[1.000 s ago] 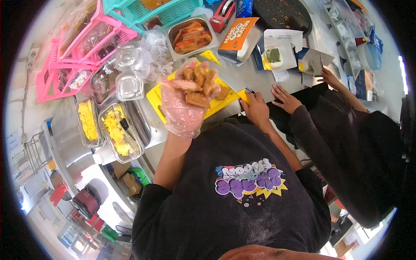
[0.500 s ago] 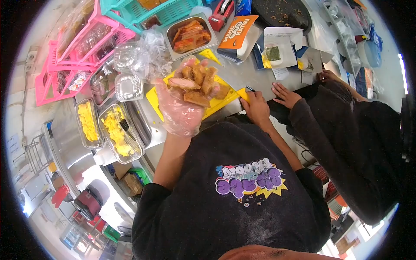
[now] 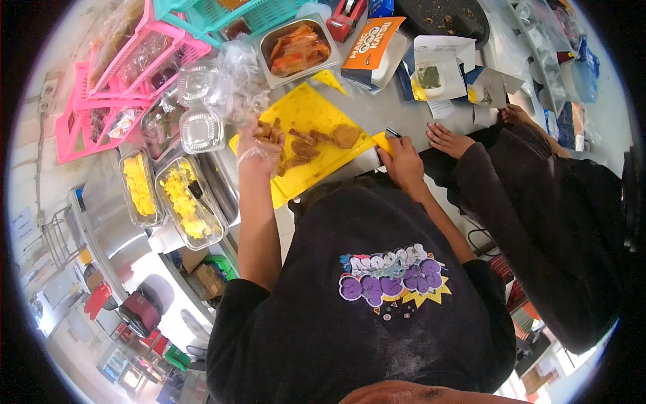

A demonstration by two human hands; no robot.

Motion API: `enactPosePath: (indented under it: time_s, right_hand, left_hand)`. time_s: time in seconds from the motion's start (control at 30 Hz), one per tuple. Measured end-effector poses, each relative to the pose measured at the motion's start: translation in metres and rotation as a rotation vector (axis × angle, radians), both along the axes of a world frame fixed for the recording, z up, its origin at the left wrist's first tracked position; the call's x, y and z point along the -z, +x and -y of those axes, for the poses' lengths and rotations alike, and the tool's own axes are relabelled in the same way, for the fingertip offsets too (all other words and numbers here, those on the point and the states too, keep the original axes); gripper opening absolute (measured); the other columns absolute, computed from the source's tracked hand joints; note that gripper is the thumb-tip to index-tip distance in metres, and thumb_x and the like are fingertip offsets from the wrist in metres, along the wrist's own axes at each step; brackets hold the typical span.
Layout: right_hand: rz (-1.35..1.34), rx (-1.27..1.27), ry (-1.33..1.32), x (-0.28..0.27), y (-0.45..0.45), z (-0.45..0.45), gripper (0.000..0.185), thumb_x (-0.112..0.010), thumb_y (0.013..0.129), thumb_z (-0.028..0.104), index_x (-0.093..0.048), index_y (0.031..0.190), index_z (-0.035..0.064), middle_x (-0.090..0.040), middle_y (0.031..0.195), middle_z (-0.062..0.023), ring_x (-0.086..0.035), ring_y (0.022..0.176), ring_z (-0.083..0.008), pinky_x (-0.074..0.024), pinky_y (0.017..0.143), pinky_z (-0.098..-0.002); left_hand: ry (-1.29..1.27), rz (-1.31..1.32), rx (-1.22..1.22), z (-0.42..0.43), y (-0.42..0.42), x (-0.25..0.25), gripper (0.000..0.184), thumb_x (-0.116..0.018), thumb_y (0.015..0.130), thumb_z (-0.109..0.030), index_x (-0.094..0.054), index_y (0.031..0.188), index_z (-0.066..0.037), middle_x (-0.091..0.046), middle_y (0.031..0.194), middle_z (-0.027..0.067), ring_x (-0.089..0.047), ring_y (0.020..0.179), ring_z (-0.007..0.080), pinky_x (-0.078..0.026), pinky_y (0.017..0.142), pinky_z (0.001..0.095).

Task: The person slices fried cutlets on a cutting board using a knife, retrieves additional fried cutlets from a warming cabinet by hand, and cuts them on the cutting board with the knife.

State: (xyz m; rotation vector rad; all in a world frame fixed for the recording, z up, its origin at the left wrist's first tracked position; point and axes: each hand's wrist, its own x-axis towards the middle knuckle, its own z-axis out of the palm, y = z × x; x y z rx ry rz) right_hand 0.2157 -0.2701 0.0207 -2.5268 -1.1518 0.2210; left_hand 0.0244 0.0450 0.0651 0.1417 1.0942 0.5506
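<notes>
My left hand (image 3: pixel 258 155), in a clear plastic glove, is closed around several brown fried cutlet pieces (image 3: pixel 272 132) at the left side of the yellow cutting board (image 3: pixel 319 111). Other slices (image 3: pixel 303 149) lie on the board beside it, and a rounder end piece (image 3: pixel 346 137) rests near the right corner. My bare right hand (image 3: pixel 404 163) is wrapped around what looks like a yellow-handled knife (image 3: pixel 382 143) at the board's right corner. Most of its blade is hidden.
Behind the board stands a metal tray of reddish-orange food (image 3: pixel 297 50). Left are clear tubs of yellow food (image 3: pixel 185 198), clamshell boxes (image 3: pixel 202 131) and pink baskets (image 3: pixel 101 111). An orange-lidded box (image 3: pixel 372 47) and open boxes (image 3: pixel 441 71) stand right, near a co-worker's hand (image 3: pixel 449 140).
My left hand has turned over and moved left with some pieces. Other slices from its pile now lie on the board. My right hand has barely moved.
</notes>
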Motion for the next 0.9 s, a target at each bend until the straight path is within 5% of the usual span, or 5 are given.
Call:
enactPosePath:
  time_s: [0.47,0.67,0.73,0.83,0.9]
  right_hand:
    - [-0.052,0.008,-0.014,0.003,0.0,0.002,0.043,-0.07,0.095,0.039,-0.064,0.124,0.008,-0.06,0.107,-0.0184,-0.068,0.091,-0.04,-0.0578,0.077,-0.0493]
    - [-0.076,0.028,-0.033,0.005,0.001,0.001,0.043,-0.068,0.096,0.041,-0.065,0.123,0.0084,-0.061,0.109,-0.0185,-0.068,0.092,-0.0397,-0.0573,0.078,-0.0507]
    - [-0.087,0.031,-0.041,0.002,0.001,0.0,0.043,-0.067,0.096,0.042,-0.065,0.123,0.0084,-0.062,0.109,-0.0184,-0.068,0.092,-0.0396,-0.0572,0.078,-0.0511]
    - [-0.102,0.022,-0.064,0.001,0.002,0.0,0.043,-0.067,0.096,0.042,-0.065,0.123,0.0083,-0.062,0.109,-0.018,-0.069,0.093,-0.0392,-0.0571,0.079,-0.0512]
    - [-0.095,0.013,-0.076,0.002,0.003,0.0,0.044,-0.066,0.097,0.043,-0.065,0.123,0.008,-0.062,0.109,-0.0176,-0.069,0.093,-0.0387,-0.0573,0.078,-0.0508]
  left_hand:
    - [0.174,0.137,0.058,-0.007,-0.016,-0.007,0.021,-0.07,0.092,-0.023,-0.065,0.111,-0.015,-0.066,0.106,0.0086,-0.065,0.096,0.0297,-0.052,0.074,0.0418]
    - [0.332,-0.389,0.482,-0.024,0.017,0.05,0.022,-0.07,0.093,-0.022,-0.066,0.114,-0.014,-0.072,0.104,0.0115,-0.07,0.081,0.026,-0.054,0.059,0.0355]
    - [0.789,-0.489,0.813,-0.017,0.034,0.062,0.028,-0.069,0.094,-0.023,-0.065,0.121,-0.014,-0.073,0.103,0.0137,-0.071,0.08,0.0239,-0.056,0.06,0.0349]
    - [1.052,-0.833,1.166,-0.022,0.061,0.067,0.037,-0.063,0.098,-0.023,-0.061,0.132,-0.009,-0.074,0.11,0.0201,-0.073,0.093,0.0273,-0.06,0.076,0.0417]
    - [1.268,-1.294,1.081,-0.005,0.089,0.072,0.035,-0.06,0.1,-0.025,-0.061,0.131,-0.009,-0.073,0.114,0.0215,-0.071,0.104,0.0319,-0.059,0.084,0.0466]
